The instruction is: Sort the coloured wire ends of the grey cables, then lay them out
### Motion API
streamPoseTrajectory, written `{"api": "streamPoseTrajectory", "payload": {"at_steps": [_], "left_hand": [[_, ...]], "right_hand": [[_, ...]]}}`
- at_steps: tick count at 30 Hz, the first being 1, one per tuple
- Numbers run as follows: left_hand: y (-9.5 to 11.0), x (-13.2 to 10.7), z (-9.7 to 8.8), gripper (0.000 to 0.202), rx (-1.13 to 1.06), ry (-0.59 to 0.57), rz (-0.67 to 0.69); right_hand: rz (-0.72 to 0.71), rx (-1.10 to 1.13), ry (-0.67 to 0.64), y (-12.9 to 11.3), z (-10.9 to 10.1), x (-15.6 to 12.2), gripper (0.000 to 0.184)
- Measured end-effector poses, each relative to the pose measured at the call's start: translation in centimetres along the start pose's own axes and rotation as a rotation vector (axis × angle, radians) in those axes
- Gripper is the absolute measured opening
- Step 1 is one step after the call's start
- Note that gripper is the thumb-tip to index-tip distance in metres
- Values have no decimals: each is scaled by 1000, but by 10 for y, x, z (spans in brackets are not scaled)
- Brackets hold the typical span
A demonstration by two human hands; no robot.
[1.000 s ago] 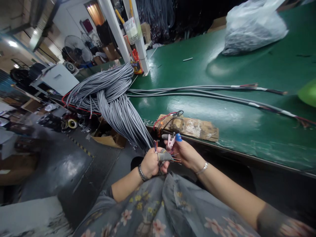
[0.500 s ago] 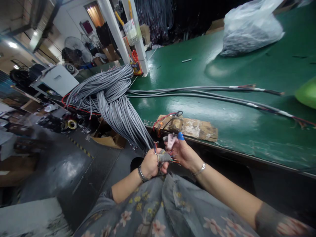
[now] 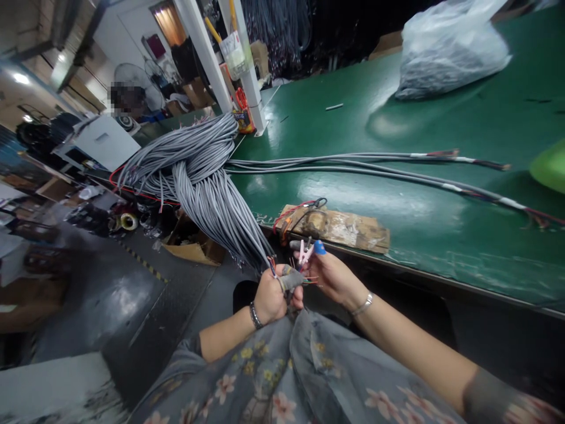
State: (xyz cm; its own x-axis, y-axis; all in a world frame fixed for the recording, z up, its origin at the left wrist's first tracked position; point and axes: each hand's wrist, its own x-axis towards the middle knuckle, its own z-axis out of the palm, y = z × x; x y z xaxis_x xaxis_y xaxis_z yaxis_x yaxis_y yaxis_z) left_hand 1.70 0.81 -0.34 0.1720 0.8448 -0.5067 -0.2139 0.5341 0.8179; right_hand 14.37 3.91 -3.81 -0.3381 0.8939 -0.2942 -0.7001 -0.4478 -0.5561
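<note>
My left hand [image 3: 270, 295] is closed around the end of a grey cable [image 3: 289, 279] whose thin coloured wires fan out to the right. My right hand [image 3: 332, 274] is closed on a small pink clip tool [image 3: 304, 252], its jaws just above those wire ends; a blue cap covers one fingertip [image 3: 319, 247]. Both hands hover over my lap, just in front of the edge of the green table [image 3: 397, 206]. The big bundle of grey cables [image 3: 207, 182] hangs off the table edge down toward my left hand.
A worn wooden block with red and black wires [image 3: 335, 225] lies on the table edge right behind my hands. Long grey cables [image 3: 375, 168] stretch across the table. A clear plastic bag [image 3: 450, 47] sits far back. A cardboard box [image 3: 189, 241] and clutter fill the floor at left.
The hands have barely shifted; the left hand moved slightly up and the pink tool's jaws now show apart near the wire ends.
</note>
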Motion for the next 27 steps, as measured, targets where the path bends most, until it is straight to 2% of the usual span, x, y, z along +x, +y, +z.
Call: {"api": "streamPoseTrajectory", "payload": {"at_steps": [4,11,18,23,27], "left_hand": [[1,1,2,41,-7,10,5],[1,2,3,42,41,21,-5],[-1,-2,0,41,39,12,2],[-3,-6,-2,39,8,-5,0],[-3,-4,0,40,-24,22,28]], "right_hand": [[56,58,25,-1,2,3,42],[29,108,56,2,6,4,39],[60,95,1,1,3,0,40],[10,39,13,-3,1,-2,36],[-49,-33,35,-2,1,-2,42]]}}
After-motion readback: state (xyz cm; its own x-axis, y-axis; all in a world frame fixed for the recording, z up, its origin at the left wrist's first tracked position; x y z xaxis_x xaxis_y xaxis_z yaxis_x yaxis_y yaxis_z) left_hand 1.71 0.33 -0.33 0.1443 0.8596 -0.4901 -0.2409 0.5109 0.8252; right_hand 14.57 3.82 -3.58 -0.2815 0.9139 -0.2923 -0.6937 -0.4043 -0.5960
